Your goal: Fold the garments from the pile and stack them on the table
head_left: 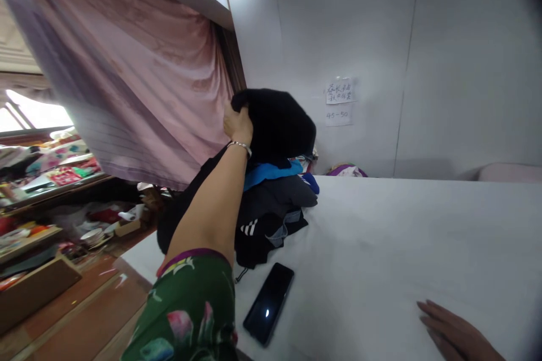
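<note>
My left hand [237, 123] is stretched forward with its fingers closed on a black garment [279, 124], whose exact kind I cannot make out. The cloth is bunched and lifted at the top of a pile of clothes [275, 197]. Blue, dark grey and black pieces show in that pile, one with white stripes. At the lower right, my right hand [457, 330] holds nothing; its fingers lie stretched out over the white tabletop [393, 248].
A black phone [269, 303] lies on the table before the pile. Left of the table hangs a pink curtain [161, 79]; beyond it are cardboard boxes [40, 290] on the floor and shelves of goods. Handwritten paper notes [340, 91] are on the back wall.
</note>
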A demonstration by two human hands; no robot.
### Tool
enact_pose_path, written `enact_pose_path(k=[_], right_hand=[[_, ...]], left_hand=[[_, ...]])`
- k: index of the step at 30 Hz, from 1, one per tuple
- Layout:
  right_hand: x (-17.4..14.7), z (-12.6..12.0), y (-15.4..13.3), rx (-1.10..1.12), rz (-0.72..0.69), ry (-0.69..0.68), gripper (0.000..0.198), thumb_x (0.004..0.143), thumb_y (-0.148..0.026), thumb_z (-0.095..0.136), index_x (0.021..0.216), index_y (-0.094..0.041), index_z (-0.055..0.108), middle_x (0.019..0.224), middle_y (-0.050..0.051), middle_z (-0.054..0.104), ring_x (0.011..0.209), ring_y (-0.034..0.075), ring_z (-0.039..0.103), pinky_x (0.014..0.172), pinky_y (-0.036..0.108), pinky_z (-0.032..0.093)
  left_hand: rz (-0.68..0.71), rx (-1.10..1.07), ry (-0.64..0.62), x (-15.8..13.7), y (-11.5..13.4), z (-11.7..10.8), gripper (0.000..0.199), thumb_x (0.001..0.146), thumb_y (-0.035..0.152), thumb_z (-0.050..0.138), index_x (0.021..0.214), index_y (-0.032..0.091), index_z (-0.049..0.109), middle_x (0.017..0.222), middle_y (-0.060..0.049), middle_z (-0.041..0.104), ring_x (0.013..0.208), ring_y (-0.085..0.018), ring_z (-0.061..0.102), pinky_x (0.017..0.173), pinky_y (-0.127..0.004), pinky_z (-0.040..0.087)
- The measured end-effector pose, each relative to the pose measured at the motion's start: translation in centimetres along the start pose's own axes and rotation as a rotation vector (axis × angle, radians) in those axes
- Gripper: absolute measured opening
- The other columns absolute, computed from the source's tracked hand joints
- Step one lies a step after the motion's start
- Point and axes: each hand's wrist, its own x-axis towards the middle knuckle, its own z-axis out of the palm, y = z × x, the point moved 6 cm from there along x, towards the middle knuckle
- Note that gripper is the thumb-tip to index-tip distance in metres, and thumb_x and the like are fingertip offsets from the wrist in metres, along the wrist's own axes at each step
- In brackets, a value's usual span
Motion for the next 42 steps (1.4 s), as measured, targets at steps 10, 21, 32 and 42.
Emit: enact_pose_path(k=[10, 21, 32, 42], right_hand=[[0.4, -1.7, -3.3, 0.131, 0.228, -0.052, 0.03, 0.071, -0.058, 0.063, 0.098, -0.053, 0.072, 0.117, -0.001, 0.069, 0.116, 0.035, 0.059, 0.104, 0.052, 0.044], [1.0, -5.9, -1.8, 1.106, 0.49, 0.248, 0.042, 0.079, -0.051, 0.065, 0.118, -0.037, 0.064, 0.128, 0.0, 0.064, 0.123, 0.026, 0.055, 0.097, 0.049, 0.051], [1.3, -6.2, -2.7, 1.296, 0.56, 0.193, 0.034, 0.081, -0.041, 0.07, 0.114, -0.035, 0.067, 0.129, -0.001, 0.064, 0.121, 0.023, 0.056, 0.102, 0.047, 0.048], [1.8, -5.9, -2.4, 1.406, 0.57, 0.219, 0.03, 0.081, -0.033, 0.071, 0.112, -0.034, 0.066, 0.118, 0.0, 0.069, 0.112, 0.023, 0.062, 0.098, 0.051, 0.051]], left_hand=[[0.446, -0.372, -0.598, -18.1, 16.3, 8.6, 0.029, 0.095, 0.043, 0.049, 0.115, 0.023, 0.054, 0.112, -0.004, 0.063, 0.112, -0.023, 0.059, 0.096, -0.039, 0.043], [0.575, -0.31, -1.387, -53.1, 15.9, 8.1, 0.036, 0.088, 0.047, 0.057, 0.111, 0.019, 0.056, 0.109, -0.009, 0.064, 0.106, -0.025, 0.057, 0.086, -0.039, 0.05], [0.563, -0.429, -1.247, -48.7, 11.6, 3.4, 0.053, 0.09, 0.036, 0.056, 0.139, 0.022, 0.042, 0.146, -0.008, 0.046, 0.136, -0.022, 0.038, 0.112, -0.042, 0.034], [0.577, 0.112, -1.388, -48.8, 2.5, 4.0, 0.056, 0.085, 0.024, 0.061, 0.138, 0.022, 0.046, 0.148, -0.01, 0.044, 0.138, -0.024, 0.037, 0.109, -0.045, 0.033]])
